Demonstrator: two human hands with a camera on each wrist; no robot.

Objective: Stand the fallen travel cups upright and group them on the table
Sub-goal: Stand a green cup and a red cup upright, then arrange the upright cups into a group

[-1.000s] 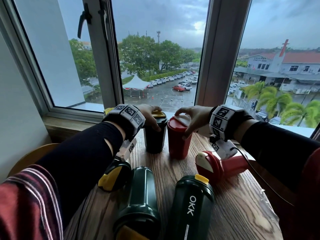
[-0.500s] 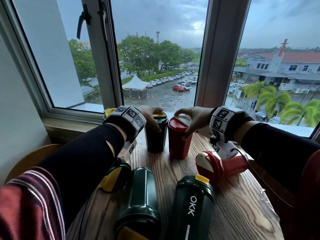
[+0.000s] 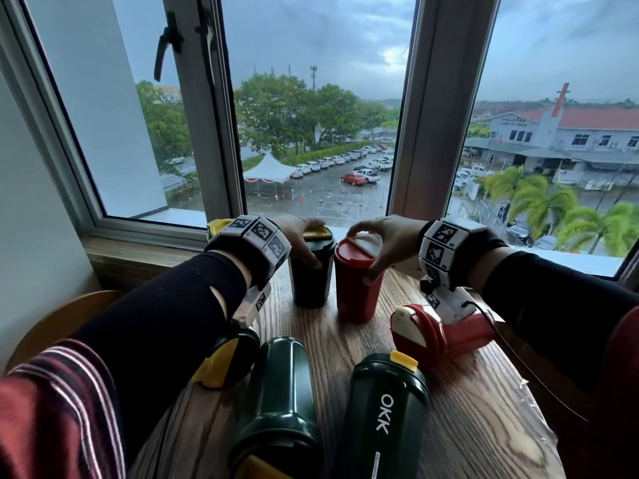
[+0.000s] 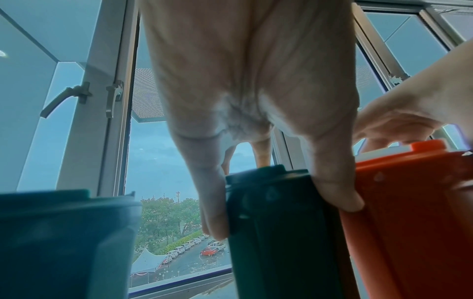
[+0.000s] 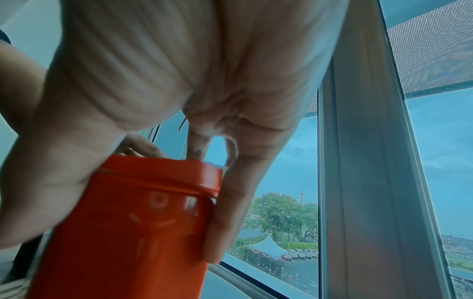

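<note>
The lid rim of an upright dark green plastic travel cup (image 3: pixel 313 267) is gripped by the curled fingers of the left hand (image 3: pixel 301 233); a matching upright red cup (image 3: pixel 358 278), just beside it, is gripped by the right hand (image 3: pixel 380 240). Grouping seems underway; next, the fallen red cup (image 3: pixel 442 330) nearby probably needs releasing fingers, then lifting.

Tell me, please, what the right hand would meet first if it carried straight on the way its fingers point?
The right hand grips the red cup and points left; the dark cup in the left hand would probably come first, close beside it.
</note>
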